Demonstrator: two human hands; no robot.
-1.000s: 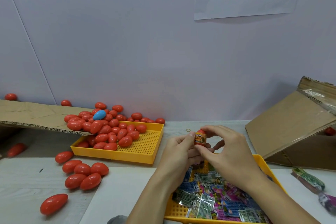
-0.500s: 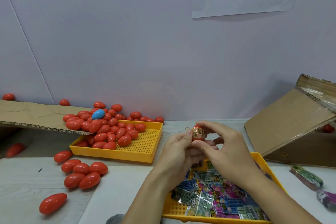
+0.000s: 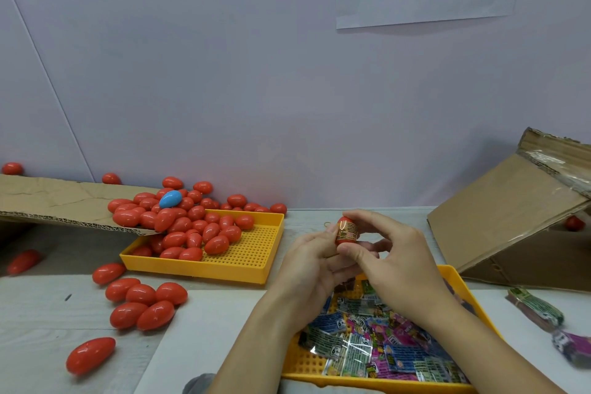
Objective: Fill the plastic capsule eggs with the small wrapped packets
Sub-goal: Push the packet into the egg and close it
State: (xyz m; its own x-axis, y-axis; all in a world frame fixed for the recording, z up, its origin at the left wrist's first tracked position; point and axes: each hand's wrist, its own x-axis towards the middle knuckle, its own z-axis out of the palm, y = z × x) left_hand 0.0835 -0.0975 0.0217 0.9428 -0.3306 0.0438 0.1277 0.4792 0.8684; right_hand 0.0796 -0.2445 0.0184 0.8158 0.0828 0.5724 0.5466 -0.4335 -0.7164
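A red capsule egg (image 3: 346, 230) with a printed packet showing at its middle stands upright between both hands above the table. My left hand (image 3: 311, 262) grips it from the left and below. From the right, my right hand (image 3: 388, 262) pinches it with thumb and fingers. Below the hands a yellow tray (image 3: 454, 276) holds several small wrapped packets (image 3: 377, 349). A second yellow tray (image 3: 249, 252) to the left is heaped with red eggs (image 3: 192, 227) and one blue egg (image 3: 170, 199).
Loose red eggs (image 3: 144, 300) lie on the table at the left. A cardboard flap (image 3: 54, 201) slopes into the egg tray. A tilted cardboard box (image 3: 511, 220) stands at the right, and wrapped bundles (image 3: 537, 310) lie by the right edge.
Both hands and the egg have stayed in nearly the same place; the fingers have shifted slightly around the egg.
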